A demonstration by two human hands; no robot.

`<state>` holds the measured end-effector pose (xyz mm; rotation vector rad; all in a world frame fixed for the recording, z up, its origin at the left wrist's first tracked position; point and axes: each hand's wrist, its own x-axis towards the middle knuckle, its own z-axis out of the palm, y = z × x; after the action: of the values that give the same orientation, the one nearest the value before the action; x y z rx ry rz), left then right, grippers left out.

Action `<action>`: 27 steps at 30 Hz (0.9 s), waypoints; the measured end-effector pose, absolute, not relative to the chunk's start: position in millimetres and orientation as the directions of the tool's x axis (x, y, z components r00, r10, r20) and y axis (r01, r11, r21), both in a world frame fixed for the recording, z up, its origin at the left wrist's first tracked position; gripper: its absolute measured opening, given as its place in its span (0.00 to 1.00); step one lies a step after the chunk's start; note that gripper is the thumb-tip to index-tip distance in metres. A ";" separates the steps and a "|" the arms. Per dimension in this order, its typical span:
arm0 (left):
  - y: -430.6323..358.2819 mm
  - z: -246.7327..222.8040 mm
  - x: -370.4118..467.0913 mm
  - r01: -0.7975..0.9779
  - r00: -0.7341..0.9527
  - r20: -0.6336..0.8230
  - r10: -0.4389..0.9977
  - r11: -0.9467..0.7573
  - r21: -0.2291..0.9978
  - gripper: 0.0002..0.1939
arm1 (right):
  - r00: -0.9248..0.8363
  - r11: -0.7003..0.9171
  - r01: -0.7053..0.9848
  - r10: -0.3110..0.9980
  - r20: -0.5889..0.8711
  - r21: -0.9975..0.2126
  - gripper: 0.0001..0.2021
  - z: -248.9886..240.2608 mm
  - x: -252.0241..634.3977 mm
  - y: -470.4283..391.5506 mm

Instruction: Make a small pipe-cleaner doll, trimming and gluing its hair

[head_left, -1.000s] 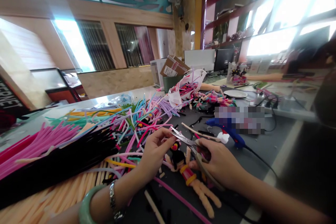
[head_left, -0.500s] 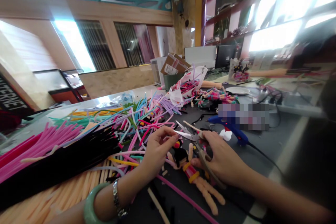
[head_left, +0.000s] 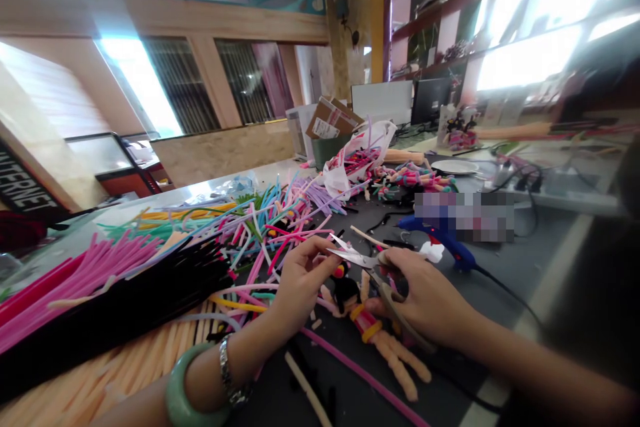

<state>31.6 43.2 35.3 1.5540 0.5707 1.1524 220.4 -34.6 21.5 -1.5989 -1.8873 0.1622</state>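
Your R hand (head_left: 425, 290) has the scissors (head_left: 360, 259), fingers curled round the handles, blades parted and pointing at your L hand (head_left: 300, 280). L thumb + forefinger are pinched tog. at the blade tips; can't tell what, if anything, is btwn them, too small to see. Your L wrist wears a green bangle (head_left: 183, 387) w/ a metal bracelet (head_left: 226, 367) just above it, nearer the hand.

The fuzzy doll (head_left: 367, 321) lies on the table (head_left: 505, 280) below the scissors, btwn your hands: black hair, red top w/ yellow trim, peach limbs, legs toward you. A long pink stem (head_left: 360, 373) runs by its L-hand-side, angled toward you. Blue glue gun (head_left: 453, 245) is beyond your R hand, cord trailing right.

On your L: black bundle (head_left: 130, 300) btwn the pink bundle (head_left: 75, 280) and the peach bundle (head_left: 115, 373), w/ a mixed-color pile (head_left: 260, 220) farther out. Past that, a white plastic bag (head_left: 337, 180) of stems, near a cardboard box (head_left: 333, 120); white plate (head_left: 455, 167) to its right.
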 end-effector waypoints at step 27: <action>42.5 37.2 31.3 -0.163 0.423 0.360 0.831 -0.321 0.933 0.04 | 0.026 0.182 0.832 0.930 0.366 -0.523 0.18 25.4 220.7 -33.3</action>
<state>31.3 42.5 37.2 1.5803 0.6047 1.1334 220.7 -33.3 25.4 -1.6605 -1.8135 0.1931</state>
